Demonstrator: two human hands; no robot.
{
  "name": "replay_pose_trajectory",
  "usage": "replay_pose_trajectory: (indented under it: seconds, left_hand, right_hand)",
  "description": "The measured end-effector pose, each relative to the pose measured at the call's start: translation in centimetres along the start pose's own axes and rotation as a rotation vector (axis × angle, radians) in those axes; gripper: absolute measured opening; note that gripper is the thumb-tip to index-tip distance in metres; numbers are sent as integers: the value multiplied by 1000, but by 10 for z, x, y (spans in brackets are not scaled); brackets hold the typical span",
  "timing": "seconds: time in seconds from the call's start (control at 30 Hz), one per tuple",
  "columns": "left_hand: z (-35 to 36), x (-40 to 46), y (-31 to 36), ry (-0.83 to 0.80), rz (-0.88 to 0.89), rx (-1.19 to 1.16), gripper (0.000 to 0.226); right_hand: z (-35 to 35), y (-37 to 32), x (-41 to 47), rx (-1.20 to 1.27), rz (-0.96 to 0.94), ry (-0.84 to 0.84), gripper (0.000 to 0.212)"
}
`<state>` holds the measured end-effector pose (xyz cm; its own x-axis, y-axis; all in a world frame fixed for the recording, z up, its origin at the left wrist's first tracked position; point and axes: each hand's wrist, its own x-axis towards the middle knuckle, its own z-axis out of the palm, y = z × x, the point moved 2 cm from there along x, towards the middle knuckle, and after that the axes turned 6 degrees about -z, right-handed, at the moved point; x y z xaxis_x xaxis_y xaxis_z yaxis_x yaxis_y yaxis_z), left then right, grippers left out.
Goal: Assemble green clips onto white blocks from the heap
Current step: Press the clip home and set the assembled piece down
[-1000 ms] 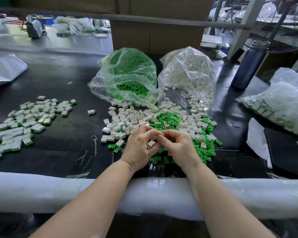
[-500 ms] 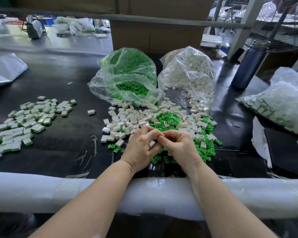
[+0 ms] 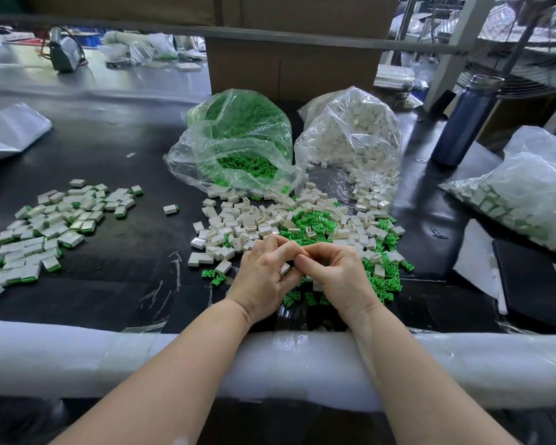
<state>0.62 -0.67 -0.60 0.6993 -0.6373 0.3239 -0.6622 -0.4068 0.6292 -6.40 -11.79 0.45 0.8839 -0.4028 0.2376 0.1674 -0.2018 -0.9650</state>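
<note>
Black table (image 3: 116, 258) in a workshop, heap (image 3: 302, 226) of white blocks and green clips at the middle.
Left hand (image 3: 264, 277) and right hand (image 3: 337, 274) together pinch one white block (image 3: 284, 269), as before; nothing moved.

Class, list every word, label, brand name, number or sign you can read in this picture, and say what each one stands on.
None can be read.
The cardboard box, the blue bottle, the two open bags and the white blocks show no legible print.
The devices on the far bench are too small and blurred to tell.
</note>
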Motion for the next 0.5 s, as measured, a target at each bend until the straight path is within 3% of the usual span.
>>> replay_pose_trajectory:
  seconds: [0.5]
  left_hand:
    - [1, 0, -1, -17, -11, 7, 16]
  right_hand:
    - [-1, 0, -1, -2, 41, 5, 7]
